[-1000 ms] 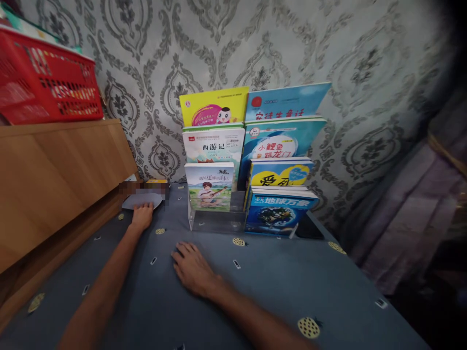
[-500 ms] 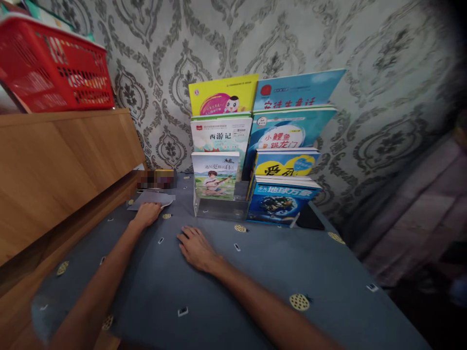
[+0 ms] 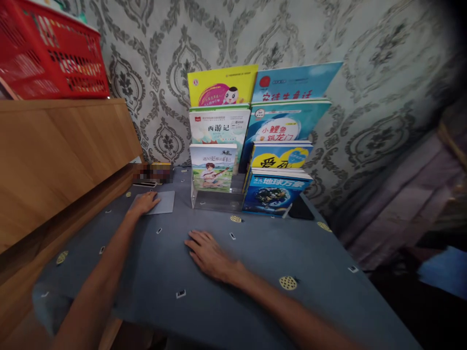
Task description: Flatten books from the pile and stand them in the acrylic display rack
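My left hand (image 3: 146,202) rests on a flat, light-grey rectangular thing (image 3: 166,202) at the far left of the table. Its fingers lie over the top face; whether this is a thin book or a folder I cannot tell. Palm down on the dark cloth, my right hand (image 3: 209,257) has its fingers spread and holds nothing. Beyond it stands a clear stepped book stand (image 3: 215,200) with books in two columns. A small guitar-cover book (image 3: 213,167) is at the front left, and a blue globe-cover book (image 3: 275,194) at the front right.
A wooden cabinet (image 3: 62,160) flanks the table on the left, with a red basket (image 3: 54,53) on top. Small blurred items (image 3: 160,172) lie behind my left hand. A dark flat thing (image 3: 302,209) sits right of the stand. Patterned wallpaper (image 3: 168,97) rises behind.
The grey rectangle, earlier tilted with a curved edge under my left hand, now lies flat with more of it showing on the right. My right hand has shifted slightly rightward.
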Available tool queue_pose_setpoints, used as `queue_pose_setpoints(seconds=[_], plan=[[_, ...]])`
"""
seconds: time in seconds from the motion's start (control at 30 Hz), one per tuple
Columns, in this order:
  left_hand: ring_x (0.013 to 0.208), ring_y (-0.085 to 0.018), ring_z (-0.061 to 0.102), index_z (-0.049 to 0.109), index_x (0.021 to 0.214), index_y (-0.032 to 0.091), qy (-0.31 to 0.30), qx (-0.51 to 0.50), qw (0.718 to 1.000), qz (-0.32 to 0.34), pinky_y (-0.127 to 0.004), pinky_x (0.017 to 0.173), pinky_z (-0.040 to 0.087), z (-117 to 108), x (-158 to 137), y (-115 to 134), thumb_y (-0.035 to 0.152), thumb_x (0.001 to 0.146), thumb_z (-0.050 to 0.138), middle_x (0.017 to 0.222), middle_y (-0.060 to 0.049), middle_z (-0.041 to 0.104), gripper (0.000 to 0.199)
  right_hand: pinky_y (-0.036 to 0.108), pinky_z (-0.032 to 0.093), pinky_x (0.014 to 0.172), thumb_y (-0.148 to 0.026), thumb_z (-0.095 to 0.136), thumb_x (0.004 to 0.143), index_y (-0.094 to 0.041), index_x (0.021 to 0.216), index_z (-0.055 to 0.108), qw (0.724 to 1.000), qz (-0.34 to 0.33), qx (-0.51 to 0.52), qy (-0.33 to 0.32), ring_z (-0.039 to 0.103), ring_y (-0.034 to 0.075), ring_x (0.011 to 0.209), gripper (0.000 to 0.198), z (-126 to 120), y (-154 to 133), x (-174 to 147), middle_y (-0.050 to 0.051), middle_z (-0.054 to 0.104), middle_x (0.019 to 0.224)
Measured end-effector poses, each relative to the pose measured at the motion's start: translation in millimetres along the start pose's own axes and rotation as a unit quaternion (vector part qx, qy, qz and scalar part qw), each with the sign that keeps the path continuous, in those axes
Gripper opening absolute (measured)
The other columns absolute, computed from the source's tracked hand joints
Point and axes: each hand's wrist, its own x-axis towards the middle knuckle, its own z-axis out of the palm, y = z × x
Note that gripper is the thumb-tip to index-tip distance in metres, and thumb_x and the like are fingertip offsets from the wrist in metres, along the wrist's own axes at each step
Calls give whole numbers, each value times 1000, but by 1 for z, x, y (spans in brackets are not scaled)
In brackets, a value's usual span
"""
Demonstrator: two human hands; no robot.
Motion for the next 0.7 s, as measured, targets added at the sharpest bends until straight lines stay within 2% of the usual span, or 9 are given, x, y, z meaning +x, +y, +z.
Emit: queue_pose_setpoints(seconds=[0.13,0.3,0.5,0.6,0.7], plan=[[137,-30,50,49,143,17,-25,5,1000,-12,-40,107,42,1,12,-6,59,95,34,151,-16,50,65,48,37,118,-22,48,100,-20,139,58,1000,9,-5,2,46,25,142,39,-11,4,-46,13,56,147],[129,-32,56,56,136,17,-34,21,999,-20,-42,102,46,-6,5,-2,63,94,33,144,-18,54,66,50,44,113,-23,45,101,-19,130,65,995,53,18,79,53,27,135,36,-11,22,-83,15,61,142],[120,-34,61,65,119,20,-26,75,997,-19,-44,94,51,-17,-31,17,66,93,34,132,-16,63,62,50,47,111,-20,45,100,-20,117,69,980,70,87,163,65,23,118,30,-10,36,-83,12,71,124],[115,-34,65,66,116,20,-47,78,996,-10,-42,89,52,-25,-47,26,68,92,37,124,-15,69,61,48,50,107,-18,44,99,-19,115,70,978,64,96,173,67,23,113,30,-14,34,-82,11,73,117],[108,-32,68,65,117,21,-95,49,994,-10,-37,84,52,-32,-60,34,70,89,42,116,-13,73,61,45,53,102,-17,44,100,-19,114,70,978,61,98,174,68,23,110,30,-16,30,-83,11,73,114]])
